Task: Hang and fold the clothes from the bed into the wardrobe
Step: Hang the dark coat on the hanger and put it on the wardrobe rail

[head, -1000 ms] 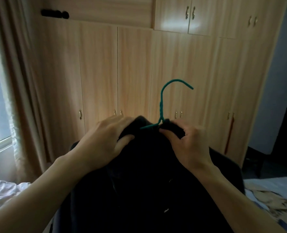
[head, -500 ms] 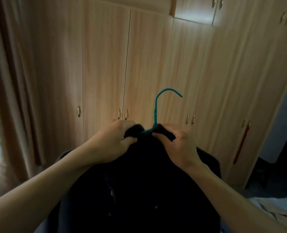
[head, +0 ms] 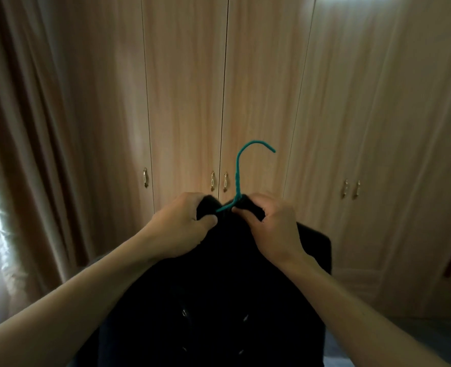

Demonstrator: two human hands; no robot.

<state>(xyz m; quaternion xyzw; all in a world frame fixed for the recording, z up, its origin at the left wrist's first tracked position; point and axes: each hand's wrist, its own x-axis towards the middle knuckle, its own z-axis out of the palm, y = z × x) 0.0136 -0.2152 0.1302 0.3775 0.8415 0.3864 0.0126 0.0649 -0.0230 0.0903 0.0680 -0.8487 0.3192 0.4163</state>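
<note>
Closed wardrobe (head: 245, 88) filling the view from 10 to 2 o'clock, curtain (head: 33, 128) at 9. Black garment (head: 219, 300) hanging at 6 in front of the doors, on a teal hanger (head: 237, 178) with hook up at centre. Left hand (head: 182, 229) clenched on the collar, right hand (head: 274, 229) pinching collar by the hanger neck.

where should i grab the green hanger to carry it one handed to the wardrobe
Grip the green hanger on its straight twisted neck, just above the black garment, coming in from the near side. That stem stands upright and bare, while the left hand and right hand only pinch the collar. Leave the curved hook free for the rail.
</note>
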